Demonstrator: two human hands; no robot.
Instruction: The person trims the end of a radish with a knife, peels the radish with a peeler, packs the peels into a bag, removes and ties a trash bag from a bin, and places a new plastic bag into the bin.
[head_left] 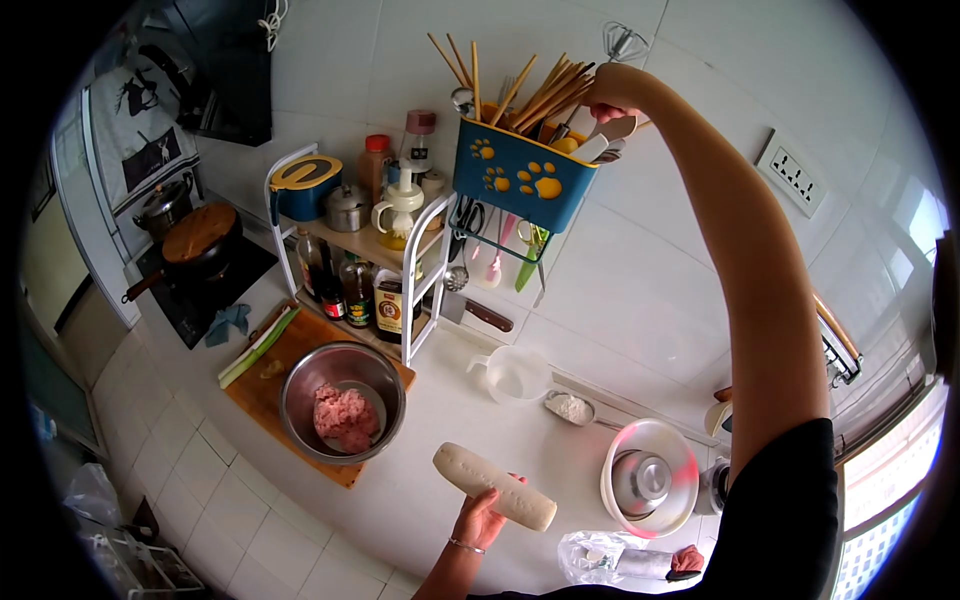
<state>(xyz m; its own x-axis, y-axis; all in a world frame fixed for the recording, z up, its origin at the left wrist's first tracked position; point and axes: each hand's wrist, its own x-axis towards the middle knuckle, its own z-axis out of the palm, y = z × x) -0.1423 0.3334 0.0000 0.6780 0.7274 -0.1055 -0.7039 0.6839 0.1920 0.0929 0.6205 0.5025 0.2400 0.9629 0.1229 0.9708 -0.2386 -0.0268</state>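
My left hand (482,521) is closed around a thick, pale log with rounded ends and small marks, which looks like a peeled lotus root (495,485). It is held above the white counter. My right hand (612,92) is raised to the blue utensil holder (520,180) on the wall, fingers bent at its right end; what they grip is hidden. Wooden chopsticks (553,92) and pale spoon heads (605,138) stick out of the holder beside these fingers. A wire whisk (625,42) shows just above the hand.
A steel bowl of minced meat (346,415) stands on a wooden board (252,388) with a green onion (258,350). A cleaver (488,316), a clear jug (512,374), a flour scoop (571,407) and a white basin (612,462) lie along the counter. A condiment rack (412,285) stands left.
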